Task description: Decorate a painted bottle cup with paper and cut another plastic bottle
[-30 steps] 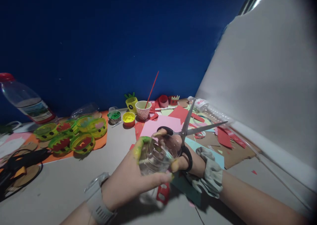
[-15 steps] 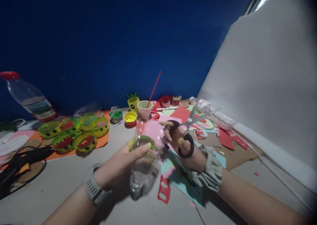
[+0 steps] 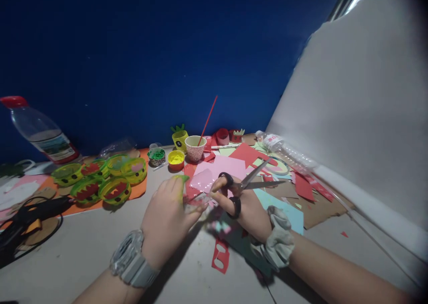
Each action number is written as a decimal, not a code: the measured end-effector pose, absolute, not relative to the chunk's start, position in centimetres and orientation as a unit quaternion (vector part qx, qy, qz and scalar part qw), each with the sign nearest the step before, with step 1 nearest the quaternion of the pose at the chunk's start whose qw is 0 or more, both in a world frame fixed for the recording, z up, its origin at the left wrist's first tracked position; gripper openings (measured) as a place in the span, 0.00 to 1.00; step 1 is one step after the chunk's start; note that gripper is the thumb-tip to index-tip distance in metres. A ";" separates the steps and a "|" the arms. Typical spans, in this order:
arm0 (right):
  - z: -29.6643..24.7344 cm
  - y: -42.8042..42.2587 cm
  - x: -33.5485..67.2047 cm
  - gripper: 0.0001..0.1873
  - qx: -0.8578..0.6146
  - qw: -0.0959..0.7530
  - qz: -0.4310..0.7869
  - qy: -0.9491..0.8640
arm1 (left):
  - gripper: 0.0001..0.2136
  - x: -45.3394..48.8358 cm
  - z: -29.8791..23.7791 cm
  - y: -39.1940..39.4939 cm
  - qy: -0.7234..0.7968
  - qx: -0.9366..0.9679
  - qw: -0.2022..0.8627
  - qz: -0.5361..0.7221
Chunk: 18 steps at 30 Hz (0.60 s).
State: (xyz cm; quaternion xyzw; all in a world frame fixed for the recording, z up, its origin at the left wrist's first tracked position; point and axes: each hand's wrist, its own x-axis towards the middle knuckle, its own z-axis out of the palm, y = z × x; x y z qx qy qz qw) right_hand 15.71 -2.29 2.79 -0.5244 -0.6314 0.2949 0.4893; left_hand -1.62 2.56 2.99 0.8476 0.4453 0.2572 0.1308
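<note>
My left hand (image 3: 169, 217) is closed around a clear plastic bottle piece (image 3: 202, 181) with a yellow-green painted edge; the hand covers much of it. Black-handled scissors (image 3: 245, 186) hang on the fingers of my right hand (image 3: 247, 212), their blades apart and pointing right, away from the plastic. The right fingertips reach the near side of the plastic; whether they grip it I cannot tell. Pink paper (image 3: 230, 166) lies behind the hands. Below them are a red paper scrap (image 3: 220, 256) with cut-out holes and light-blue paper (image 3: 281, 203).
Several green painted rings (image 3: 115, 191) stand on orange paper at left, near a black glue gun (image 3: 50, 206) and a red-capped bottle (image 3: 43, 134). Behind are a paper cup (image 3: 195, 149) and a yellow paint cup (image 3: 176, 160). A clear bottle (image 3: 287, 150) lies at right.
My left hand has turned over, back now upward, and the bottle piece has swung from hanging below the hand to beyond it. The scissors have tipped lower, blades pointing right.
</note>
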 end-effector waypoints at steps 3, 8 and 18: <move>2.4 -2.1 15.7 0.07 -0.539 0.476 0.309 -0.622 | 0.20 -1.6 2.9 2.6 0.441 0.843 0.180 0.250; 2.2 -1.7 16.4 0.07 -0.504 0.486 0.308 -0.645 | 0.26 -1.9 4.0 3.3 0.420 0.797 0.379 0.212; 1.9 -1.1 16.9 0.07 -0.503 0.416 0.305 -0.693 | 0.25 -2.2 3.3 3.3 0.421 0.833 0.287 0.216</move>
